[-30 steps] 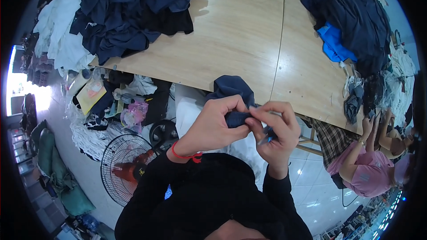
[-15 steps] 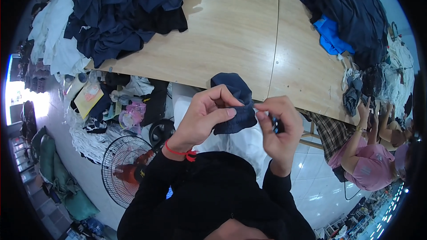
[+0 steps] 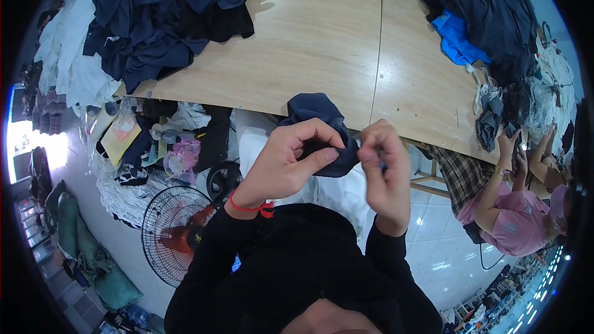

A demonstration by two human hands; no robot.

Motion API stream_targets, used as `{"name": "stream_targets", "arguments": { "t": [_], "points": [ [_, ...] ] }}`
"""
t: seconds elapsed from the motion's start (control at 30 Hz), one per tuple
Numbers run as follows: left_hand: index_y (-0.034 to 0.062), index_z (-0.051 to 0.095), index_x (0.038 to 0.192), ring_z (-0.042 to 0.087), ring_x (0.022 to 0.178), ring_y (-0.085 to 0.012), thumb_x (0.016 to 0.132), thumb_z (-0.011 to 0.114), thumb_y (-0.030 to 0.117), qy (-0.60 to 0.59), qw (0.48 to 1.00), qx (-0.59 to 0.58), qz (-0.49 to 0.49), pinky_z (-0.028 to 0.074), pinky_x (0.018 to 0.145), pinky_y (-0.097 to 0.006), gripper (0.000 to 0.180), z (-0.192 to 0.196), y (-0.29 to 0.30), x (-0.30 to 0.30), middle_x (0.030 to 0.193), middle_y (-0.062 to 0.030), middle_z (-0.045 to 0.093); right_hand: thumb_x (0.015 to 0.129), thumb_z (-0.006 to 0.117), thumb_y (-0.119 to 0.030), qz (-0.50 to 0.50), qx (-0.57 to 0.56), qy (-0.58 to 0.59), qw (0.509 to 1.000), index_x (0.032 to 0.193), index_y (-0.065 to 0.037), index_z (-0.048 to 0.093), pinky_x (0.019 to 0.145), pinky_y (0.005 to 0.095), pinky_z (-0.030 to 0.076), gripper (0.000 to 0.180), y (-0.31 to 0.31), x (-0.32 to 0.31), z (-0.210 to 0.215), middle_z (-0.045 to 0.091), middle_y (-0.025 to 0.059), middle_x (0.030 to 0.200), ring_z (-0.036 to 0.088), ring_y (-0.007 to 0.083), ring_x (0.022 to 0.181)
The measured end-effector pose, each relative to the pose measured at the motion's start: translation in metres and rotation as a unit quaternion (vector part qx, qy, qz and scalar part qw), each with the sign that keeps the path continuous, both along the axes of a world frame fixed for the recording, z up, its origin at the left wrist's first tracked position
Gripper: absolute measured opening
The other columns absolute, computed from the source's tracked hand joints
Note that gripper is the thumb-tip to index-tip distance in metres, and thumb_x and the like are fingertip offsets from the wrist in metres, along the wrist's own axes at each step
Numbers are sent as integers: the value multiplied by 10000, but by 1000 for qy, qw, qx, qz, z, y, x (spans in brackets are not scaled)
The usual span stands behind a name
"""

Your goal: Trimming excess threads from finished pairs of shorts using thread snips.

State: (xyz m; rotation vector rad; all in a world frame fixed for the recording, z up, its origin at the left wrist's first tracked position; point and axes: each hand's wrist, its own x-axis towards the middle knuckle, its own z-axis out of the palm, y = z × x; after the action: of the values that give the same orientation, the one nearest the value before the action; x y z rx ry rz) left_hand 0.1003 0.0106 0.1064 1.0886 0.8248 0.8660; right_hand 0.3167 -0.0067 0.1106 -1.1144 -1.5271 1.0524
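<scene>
A navy cloth piece (image 3: 315,109), gathered like a cuff or waistband, hangs in front of the table's near edge. My left hand (image 3: 291,159) pinches its edge between thumb and fingertips. Close to the cloth's right side, my right hand (image 3: 388,170) is closed, thumb and forefinger together at the fabric edge. A bit of a small blue object shows inside its curled fingers; most of it is hidden and its kind cannot be made out. The right hand is slightly blurred.
Piles of navy garments lie on the wooden table (image 3: 309,43), left and right, with a bright blue cloth (image 3: 456,37) by the right one. A fan (image 3: 176,232) stands on the floor left. Two people sit at the right, one in a pink shirt (image 3: 510,219).
My right hand has turned and risen slightly, and the blue object in it shows less. The cloth's lower part has folded in beneath my left fingers, which still pinch it.
</scene>
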Motion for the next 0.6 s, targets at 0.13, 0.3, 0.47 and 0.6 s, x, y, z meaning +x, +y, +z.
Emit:
{"name": "stream_targets", "arguments": {
  "t": [0.13,0.3,0.47,0.6],
  "points": [
    [-12,704,1141,594,908,-25,1034,684,-18,-14,1000,-11,18,489,785,-204,109,-2,2,3,1020,6,686,1055,585,35,-129,-93,81,984,1060,-19,573,750,243,444,56,-5,3,4,566,37,981,526,124,829],
    [-12,705,1140,612,926,-36,1033,684,-18,-5,999,-32,-2,499,807,-204,110,-2,0,3,1044,-6,698,848,706,159,-89,12,-48,995,1048,0,638,768,276,514,264,-8,-21,7,609,125,985,654,220,876],
    [-14,704,1142,617,922,-41,1035,671,-20,-8,1000,7,10,494,813,-197,112,1,-1,-1,1055,-12,703,1136,579,-148,-245,-48,138,959,1085,-57,640,548,201,276,121,5,31,-3,579,-62,888,410,-18,656],
    [-4,706,1144,627,946,-43,1036,665,-15,-5,1000,-3,-31,495,842,-202,117,-8,5,-4,1069,-17,706,1076,631,-73,-106,-80,13,991,1280,-28,748,697,210,444,240,7,28,15,771,34,1122,570,39,779]
  ]
}}
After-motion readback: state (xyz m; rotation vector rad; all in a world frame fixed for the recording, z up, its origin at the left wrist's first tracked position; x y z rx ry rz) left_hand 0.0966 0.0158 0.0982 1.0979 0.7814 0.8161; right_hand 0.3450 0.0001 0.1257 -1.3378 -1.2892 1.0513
